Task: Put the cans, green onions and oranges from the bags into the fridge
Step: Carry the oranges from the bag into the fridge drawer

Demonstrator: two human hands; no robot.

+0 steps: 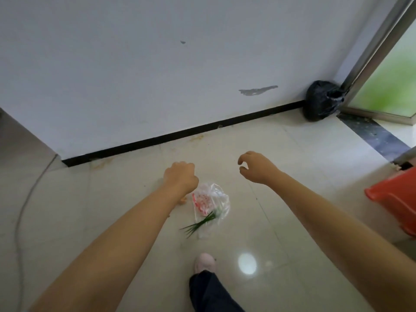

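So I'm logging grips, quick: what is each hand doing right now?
Left hand: fingers curled into a fist, holding nothing visible.
Right hand: fingers loosely curled, empty.

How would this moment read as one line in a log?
left hand: curled, empty | right hand: loosely curled, empty | plastic bag on floor | green onions poking out

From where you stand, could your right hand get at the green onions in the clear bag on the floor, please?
Probably yes: the right hand holds nothing and nothing lies between it and the green onions, whose leaves poke out of the clear bag, though you would need to bend down.
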